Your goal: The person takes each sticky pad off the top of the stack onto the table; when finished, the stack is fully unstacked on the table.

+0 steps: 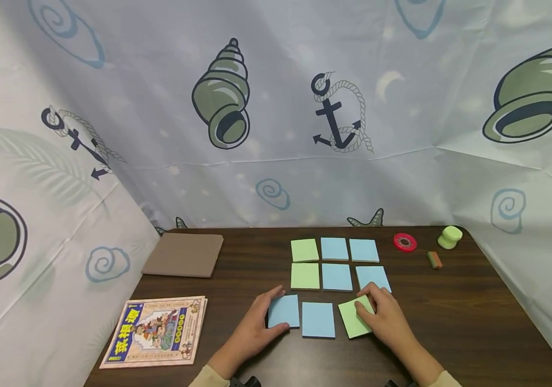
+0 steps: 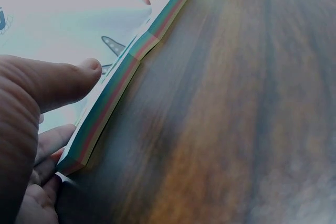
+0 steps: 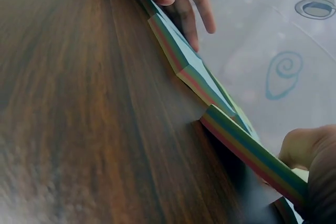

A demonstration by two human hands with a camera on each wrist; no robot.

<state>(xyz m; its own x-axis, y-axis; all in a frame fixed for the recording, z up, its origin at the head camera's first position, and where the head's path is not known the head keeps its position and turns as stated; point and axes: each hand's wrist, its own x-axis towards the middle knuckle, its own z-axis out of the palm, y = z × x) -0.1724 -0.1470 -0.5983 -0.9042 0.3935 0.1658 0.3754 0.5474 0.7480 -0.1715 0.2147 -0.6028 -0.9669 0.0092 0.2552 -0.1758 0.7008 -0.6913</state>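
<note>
My left hand (image 1: 256,321) spans a blue sticky note pad (image 1: 285,310), index finger by its back edge and thumb by its front edge. In the left wrist view, its fingers (image 2: 59,142) touch the end of the thick striped pad. My right hand (image 1: 386,314) grips a green sticky note pad (image 1: 351,321), thumb on top; it sits tilted in the right wrist view. Between the hands lies another blue pad (image 1: 318,320). Behind stand two rows of pads: green ones (image 1: 305,250) at left, blue ones (image 1: 337,277) in the middle and right.
At left lie an illustrated booklet (image 1: 157,332) and a brown board (image 1: 184,255). Back right are a red ring-shaped item (image 1: 404,242), a small two-coloured block (image 1: 434,260) and a light green round item (image 1: 450,237). A patterned cloth (image 1: 276,177) hangs behind the wooden table (image 1: 454,317).
</note>
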